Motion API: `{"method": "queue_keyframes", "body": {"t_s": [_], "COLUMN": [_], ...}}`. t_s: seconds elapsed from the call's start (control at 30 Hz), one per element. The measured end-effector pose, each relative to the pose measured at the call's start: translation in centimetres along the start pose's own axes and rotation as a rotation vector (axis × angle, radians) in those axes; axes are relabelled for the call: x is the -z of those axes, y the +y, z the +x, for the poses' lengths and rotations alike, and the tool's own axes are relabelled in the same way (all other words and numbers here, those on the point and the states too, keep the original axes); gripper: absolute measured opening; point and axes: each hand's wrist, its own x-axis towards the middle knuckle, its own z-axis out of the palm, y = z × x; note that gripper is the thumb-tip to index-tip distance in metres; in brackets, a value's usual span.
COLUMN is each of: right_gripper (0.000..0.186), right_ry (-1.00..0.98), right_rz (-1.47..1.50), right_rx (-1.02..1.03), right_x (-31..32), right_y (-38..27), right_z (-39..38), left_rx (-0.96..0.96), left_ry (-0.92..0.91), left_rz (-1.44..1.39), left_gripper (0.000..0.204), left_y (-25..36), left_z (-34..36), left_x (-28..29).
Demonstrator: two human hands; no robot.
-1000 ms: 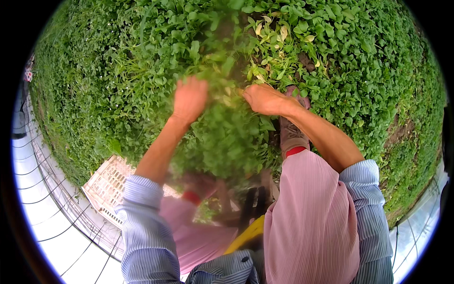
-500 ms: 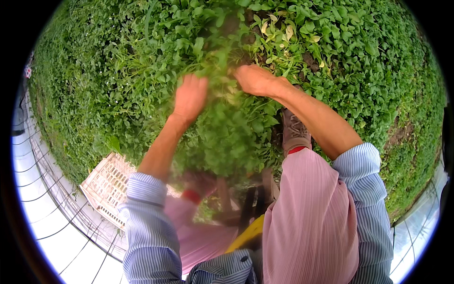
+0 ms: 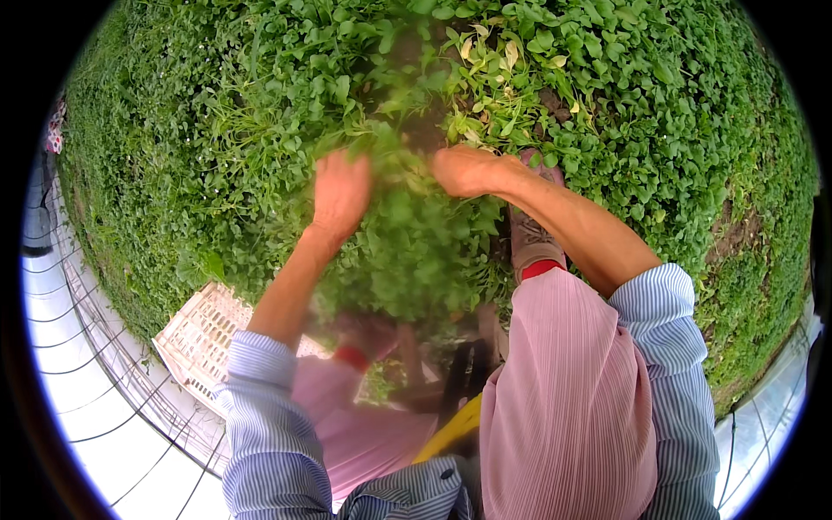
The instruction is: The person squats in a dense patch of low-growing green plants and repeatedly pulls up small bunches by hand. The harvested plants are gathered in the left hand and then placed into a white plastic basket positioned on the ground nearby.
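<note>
My left hand (image 3: 342, 186) is among green leafy plants (image 3: 416, 238) left of centre, its fingers curled and partly behind blurred foliage. What it grips, if anything, is hidden. To its right, my right hand (image 3: 464, 172) is bent closed at the edge of a pale yellow-green patch (image 3: 481, 95), over dark soil; I cannot make out what is in its fingers. The two hands are apart, with leaves between them. A hazy smear covers the middle of the view.
My shoe (image 3: 529, 234) rests among the plants below my right forearm, under my pink-clad knee (image 3: 563, 373). A pale slatted plastic crate (image 3: 195, 334) lies at the lower left. Dense greens surround me, with bare soil (image 3: 728, 225) at the right.
My right hand shifted upward about half a second ago and has since come slightly down. My left hand has moved a little down and to the left.
</note>
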Motion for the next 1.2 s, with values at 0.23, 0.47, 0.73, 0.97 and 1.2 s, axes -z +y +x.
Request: {"method": "queue_keyframes", "body": {"t_s": [0.23,0.47,0.73,0.97,1.2], "right_gripper": [0.024,0.027,0.038,0.021,0.023], "right_ry": [0.066,0.230,0.367,0.536,0.324], "right_rz": [-0.024,-0.028,-0.138,0.087,0.004], "right_rx": [-0.021,0.021,0.089,0.218,0.168], "right_x": [0.8,-0.5,-3.0,-1.7,-1.5], "right_y": [-1.5,1.0,2.0,2.0,1.5], "right_z": [-2.2,-2.4,-2.4,0.5,3.7], "left_rx": [0.290,0.189,0.078,0.086,0.026], "left_ry": [-0.482,-0.305,-0.097,-0.044,-0.001], "left_rz": [0.072,0.273,0.288,0.176,0.124], "left_gripper": [0.049,0.033,0.023,0.026,0.023], "left_y": [2.3,2.7,4.0,1.2,-0.2], "left_z": [3.0,2.8,0.9,-1.5,-1.7], "left_x": [3.3,2.3,1.0,-0.3,-0.9]}}
